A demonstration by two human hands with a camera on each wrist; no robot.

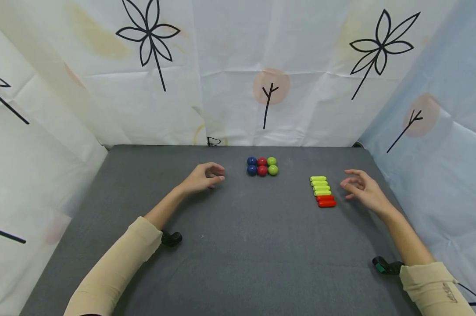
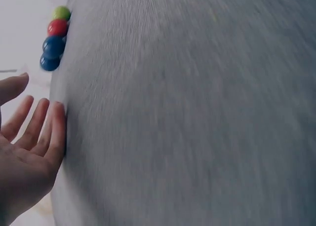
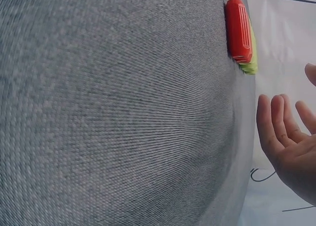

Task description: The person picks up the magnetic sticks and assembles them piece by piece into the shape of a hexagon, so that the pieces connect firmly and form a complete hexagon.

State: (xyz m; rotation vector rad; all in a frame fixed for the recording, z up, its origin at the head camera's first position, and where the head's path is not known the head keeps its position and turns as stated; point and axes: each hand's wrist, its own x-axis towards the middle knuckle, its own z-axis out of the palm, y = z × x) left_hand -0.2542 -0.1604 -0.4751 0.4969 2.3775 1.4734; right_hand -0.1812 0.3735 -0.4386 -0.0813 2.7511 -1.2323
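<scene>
My left hand (image 1: 204,177) hovers over the table to the left of the balls, fingers loosely bent and nothing in them. Two blue balls (image 1: 252,170), two red balls (image 1: 262,170) and two green balls (image 1: 273,170) stand close together in two rows. On the other side, my right hand (image 1: 362,189) is held just right of a column of small cylinders, its fingers relaxed and holding nothing. Several yellow-green cylinders (image 1: 320,188) lie side by side, with two red cylinders (image 1: 326,203) at the near end. The right wrist view shows a red cylinder (image 3: 239,31) beyond the fingertips.
A dark grey cloth-like surface covers the table (image 1: 238,245). White sheets with leaf and tree drawings hang as a back wall (image 1: 230,101) and along both sides. A dark wrist camera (image 1: 171,239) sits at the left cuff, another wrist camera (image 1: 387,266) at the right.
</scene>
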